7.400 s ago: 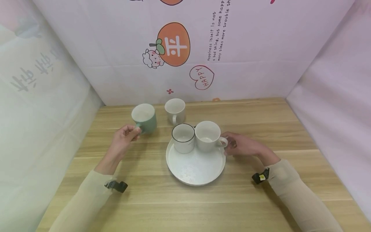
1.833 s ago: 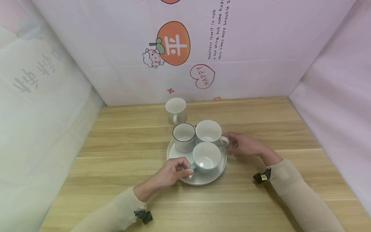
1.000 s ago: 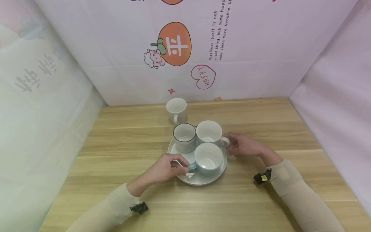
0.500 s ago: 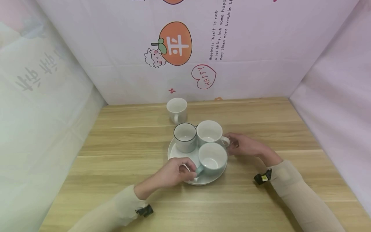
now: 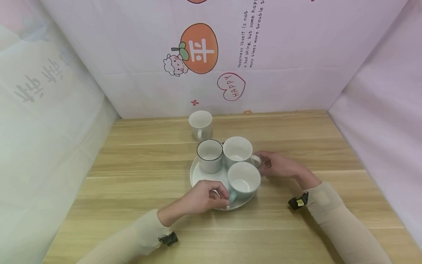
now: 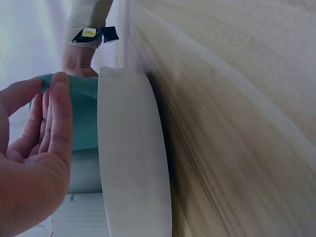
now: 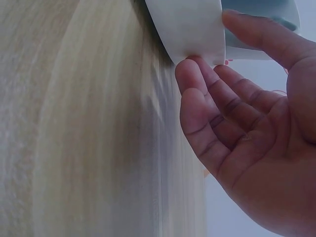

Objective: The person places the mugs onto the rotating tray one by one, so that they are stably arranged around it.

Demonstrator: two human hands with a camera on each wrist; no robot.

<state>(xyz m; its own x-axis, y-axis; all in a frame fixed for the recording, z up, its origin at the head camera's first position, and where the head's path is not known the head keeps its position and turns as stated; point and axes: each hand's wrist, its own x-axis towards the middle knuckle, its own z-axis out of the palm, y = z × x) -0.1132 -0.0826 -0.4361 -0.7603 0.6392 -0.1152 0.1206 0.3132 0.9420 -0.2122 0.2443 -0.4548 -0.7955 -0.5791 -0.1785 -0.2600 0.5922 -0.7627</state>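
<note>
My left hand (image 5: pixel 207 196) pinches the handle of a teal mug (image 5: pixel 244 179) with a white inside. That mug stands over the front right of a round white tray (image 5: pixel 200 176); whether its base touches the tray is hard to tell. Behind it on the tray are a white mug with a dark rim (image 5: pixel 210 157) and a wide pale mug (image 5: pixel 237 149), whose handle points right. At the tray's right edge my right hand (image 5: pixel 278 165) holds the rim. In the right wrist view the thumb lies on the rim and curled fingers (image 7: pixel 197 111) touch the outer wall.
Another white mug (image 5: pixel 200 124) stands on the wooden table (image 5: pixel 148 157) behind the tray, handle towards me. A printed white cloth (image 5: pixel 280 55) hangs at the back, with white sheets on both sides.
My left hand has carried the teal mug from the table's back left to the tray, then slightly further right and forward. The right hand stays at the tray's edge.
</note>
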